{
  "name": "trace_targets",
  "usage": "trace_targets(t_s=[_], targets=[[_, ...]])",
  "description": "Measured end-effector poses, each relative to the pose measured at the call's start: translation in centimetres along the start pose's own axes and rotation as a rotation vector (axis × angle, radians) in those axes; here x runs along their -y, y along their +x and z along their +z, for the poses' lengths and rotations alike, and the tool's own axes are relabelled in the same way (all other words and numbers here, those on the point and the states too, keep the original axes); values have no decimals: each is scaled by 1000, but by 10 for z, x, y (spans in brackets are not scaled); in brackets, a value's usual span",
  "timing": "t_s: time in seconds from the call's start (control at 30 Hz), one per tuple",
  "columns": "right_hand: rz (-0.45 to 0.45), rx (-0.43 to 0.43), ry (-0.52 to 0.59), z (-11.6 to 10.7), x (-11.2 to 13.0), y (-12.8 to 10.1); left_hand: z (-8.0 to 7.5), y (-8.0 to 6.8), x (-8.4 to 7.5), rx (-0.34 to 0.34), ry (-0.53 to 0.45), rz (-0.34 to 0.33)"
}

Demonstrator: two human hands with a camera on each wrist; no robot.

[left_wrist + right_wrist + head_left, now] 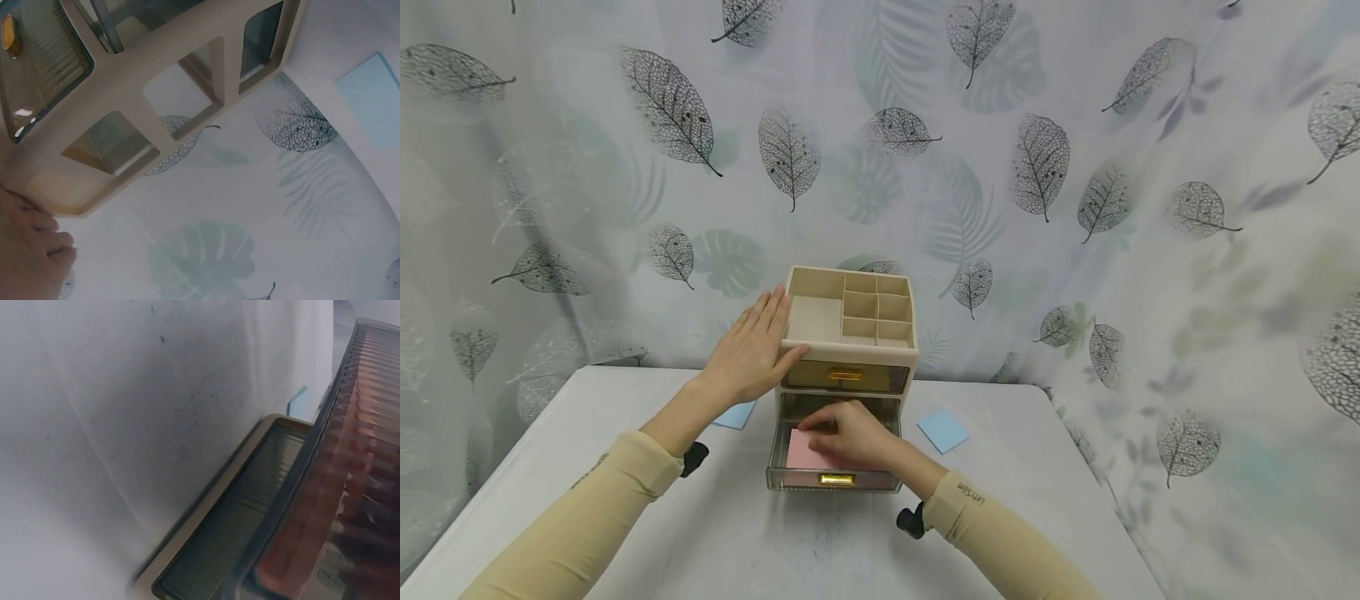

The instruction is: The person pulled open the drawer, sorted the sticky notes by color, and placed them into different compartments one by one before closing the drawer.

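Observation:
A beige desktop organizer (850, 354) with a compartment top stands on the table, its lower clear drawer (782, 475) pulled out. Inside that drawer is a pink sticky note pad (801, 454). My right hand (853, 433) reaches in from the right, with curled index finger and thumb at the pad's edge. In the right wrist view, pink shows through the ribbed drawer wall (350, 462). The left hand (748, 354) rests along the organizer's upper left side, fingers straight and thumb at the front top edge. In the left wrist view, the left hand (31, 250) touches the organizer's corner.
A blue sticky note pad (943, 430) lies on the table right of the organizer. Another blue pad (735, 415) lies to its left, partly behind the left wrist. The upper drawer (820, 377) is closed. Behind the white table (1015, 500) hangs a leaf-patterned curtain (850, 167).

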State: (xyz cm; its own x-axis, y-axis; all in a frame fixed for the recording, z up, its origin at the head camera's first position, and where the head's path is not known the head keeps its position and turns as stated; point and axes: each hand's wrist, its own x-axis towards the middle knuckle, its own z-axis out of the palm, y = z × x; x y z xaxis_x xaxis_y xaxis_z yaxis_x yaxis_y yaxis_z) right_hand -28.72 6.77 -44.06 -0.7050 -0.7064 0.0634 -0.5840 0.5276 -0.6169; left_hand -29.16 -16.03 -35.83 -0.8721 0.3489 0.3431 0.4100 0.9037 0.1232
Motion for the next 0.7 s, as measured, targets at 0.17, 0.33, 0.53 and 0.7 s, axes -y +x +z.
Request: trace_targets(t_s=[0.17,0.33,0.53,0.7], targets=[[10,15,-25,0,0,0,1,0,0,3,-9,-3],[21,17,-34,0,0,-1,1,0,0,3,-15,-4],[37,26,-7,-1,0,-3,0,1,0,9,-17,-6],[35,21,-24,-2,2,-5,0,0,0,6,-12,1]])
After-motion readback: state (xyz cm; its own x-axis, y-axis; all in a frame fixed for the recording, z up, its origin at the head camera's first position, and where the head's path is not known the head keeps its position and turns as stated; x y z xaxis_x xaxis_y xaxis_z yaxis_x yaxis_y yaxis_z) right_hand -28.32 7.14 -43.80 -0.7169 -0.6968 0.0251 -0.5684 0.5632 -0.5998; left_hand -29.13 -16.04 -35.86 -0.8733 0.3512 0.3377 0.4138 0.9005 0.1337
